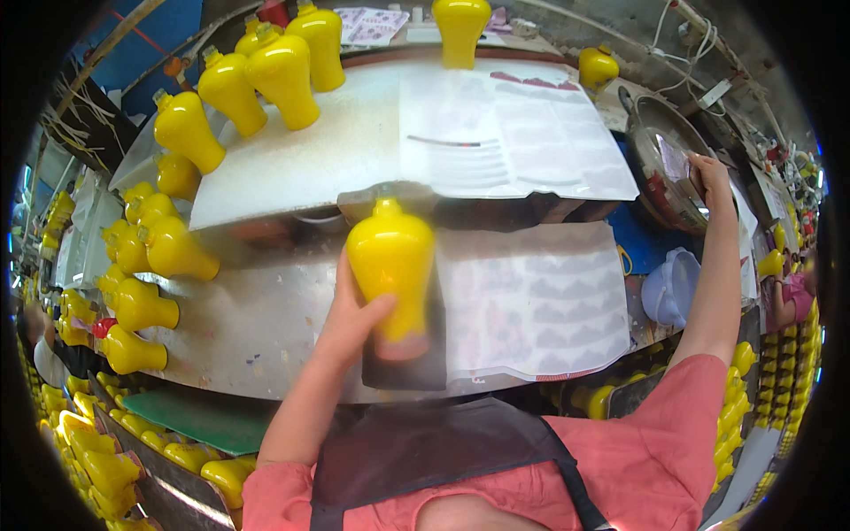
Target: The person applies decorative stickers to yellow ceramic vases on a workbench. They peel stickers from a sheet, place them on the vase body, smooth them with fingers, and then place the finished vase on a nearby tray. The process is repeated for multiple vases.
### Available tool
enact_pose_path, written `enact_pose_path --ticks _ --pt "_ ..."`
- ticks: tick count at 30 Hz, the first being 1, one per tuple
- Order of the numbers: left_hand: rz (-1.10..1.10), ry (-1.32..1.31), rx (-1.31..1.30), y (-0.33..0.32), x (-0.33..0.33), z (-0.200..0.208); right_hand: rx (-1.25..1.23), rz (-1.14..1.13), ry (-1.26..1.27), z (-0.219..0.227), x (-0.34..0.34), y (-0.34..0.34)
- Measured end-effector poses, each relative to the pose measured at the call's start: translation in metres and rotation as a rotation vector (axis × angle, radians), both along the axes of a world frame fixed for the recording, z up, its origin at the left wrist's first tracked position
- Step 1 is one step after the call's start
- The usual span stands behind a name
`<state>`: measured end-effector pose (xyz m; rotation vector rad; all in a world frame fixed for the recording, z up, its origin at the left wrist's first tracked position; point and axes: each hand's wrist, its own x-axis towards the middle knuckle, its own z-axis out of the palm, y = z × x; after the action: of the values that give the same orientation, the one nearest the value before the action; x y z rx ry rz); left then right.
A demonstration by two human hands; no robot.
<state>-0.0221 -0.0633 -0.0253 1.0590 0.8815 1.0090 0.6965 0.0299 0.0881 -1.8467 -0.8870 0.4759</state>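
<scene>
My left hand point(354, 314) is closed round a glossy yellow bottle point(392, 257). It stands upright over a dark pad point(405, 373), its narrow neck up and its base pinkish. Out to the far right, my right hand point(711, 181) reaches over a large round metal pan point(651, 119). Its fingers pinch the edge of a small pale sheet with purple print point(675, 161); the fingertips are partly hidden. Sheets with rows of grey wavy shapes point(540, 305) lie just right of the held bottle.
Several yellow bottles point(282, 75) line the left side of the raised white board point(301, 168). One bottle point(460, 31) stands at its far edge. A pale blue bucket point(670, 288) sits below the pan. More bottles crowd racks point(168, 478) at lower left and right.
</scene>
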Motion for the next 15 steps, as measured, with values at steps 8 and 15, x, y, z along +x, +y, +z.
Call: enact_pose_path --ticks 8,15 --pt "0.077 -0.054 0.018 -0.002 -0.003 -0.012 -0.600 0.014 -0.568 -0.006 0.059 0.038" --pt "0.037 -0.121 -0.025 -0.002 0.000 0.001 -1.111 0.048 -1.191 0.004 0.098 0.043"
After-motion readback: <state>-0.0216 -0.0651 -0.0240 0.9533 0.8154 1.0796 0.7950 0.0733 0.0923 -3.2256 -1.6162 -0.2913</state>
